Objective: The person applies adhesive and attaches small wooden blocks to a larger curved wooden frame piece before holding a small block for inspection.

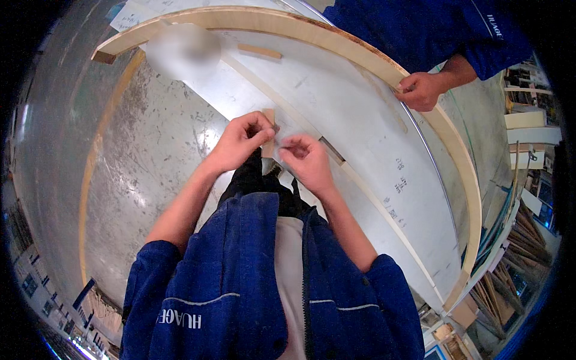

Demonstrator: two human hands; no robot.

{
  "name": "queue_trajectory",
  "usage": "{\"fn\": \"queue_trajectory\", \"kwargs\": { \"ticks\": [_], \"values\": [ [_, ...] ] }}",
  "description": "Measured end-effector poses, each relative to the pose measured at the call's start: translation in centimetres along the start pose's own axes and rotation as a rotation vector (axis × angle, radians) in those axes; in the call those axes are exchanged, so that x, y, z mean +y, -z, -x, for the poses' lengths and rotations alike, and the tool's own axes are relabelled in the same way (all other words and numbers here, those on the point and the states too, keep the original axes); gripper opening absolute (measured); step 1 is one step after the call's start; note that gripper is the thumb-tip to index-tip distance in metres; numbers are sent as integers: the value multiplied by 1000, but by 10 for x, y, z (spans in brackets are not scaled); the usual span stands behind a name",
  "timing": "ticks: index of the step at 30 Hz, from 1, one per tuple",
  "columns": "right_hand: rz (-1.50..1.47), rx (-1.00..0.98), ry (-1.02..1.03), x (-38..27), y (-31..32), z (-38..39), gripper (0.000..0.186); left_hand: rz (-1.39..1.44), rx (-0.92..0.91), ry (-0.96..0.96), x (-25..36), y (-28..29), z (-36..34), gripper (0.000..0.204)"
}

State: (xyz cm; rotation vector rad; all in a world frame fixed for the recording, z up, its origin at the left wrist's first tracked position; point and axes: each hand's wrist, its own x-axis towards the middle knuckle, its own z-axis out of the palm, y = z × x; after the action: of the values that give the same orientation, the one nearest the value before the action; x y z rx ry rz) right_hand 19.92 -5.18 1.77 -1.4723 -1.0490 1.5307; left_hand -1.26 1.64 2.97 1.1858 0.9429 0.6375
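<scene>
My left hand (241,143) is closed in a pinch in front of my body. Whatever its fingertips hold is too small or hidden to name. Close to its right, my right hand (307,161) also has its fingers drawn together, slightly blurred, with its contents unclear. The fingertips are a small gap apart. A short flat wooden piece (269,114) shows behind my left fingers, partly covered by them. Both hands are above the near edge of a large pale panel (372,135), on which a long thin wooden strip (384,207) runs diagonally.
A long curved wooden band (312,35) arcs round the panel's far side. A co-worker's hand (420,91) grips it at the upper right. Another wood piece (259,51) and a short dark-topped piece (332,150) lie on the panel. Stacked timber (519,258) stands at right.
</scene>
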Motion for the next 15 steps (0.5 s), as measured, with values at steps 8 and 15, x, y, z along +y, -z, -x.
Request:
{"fn": "queue_trajectory", "kwargs": {
  "ticks": [8, 15],
  "values": [
    [628, -250, 510, -34, 24, -35, 44, -454, -645, 91, 42, 29, -23, 11],
    [818, 111, 680, 5, 19, -40, 35, -645, -290, -319, 41, 47, -33, 8]
  ]
}}
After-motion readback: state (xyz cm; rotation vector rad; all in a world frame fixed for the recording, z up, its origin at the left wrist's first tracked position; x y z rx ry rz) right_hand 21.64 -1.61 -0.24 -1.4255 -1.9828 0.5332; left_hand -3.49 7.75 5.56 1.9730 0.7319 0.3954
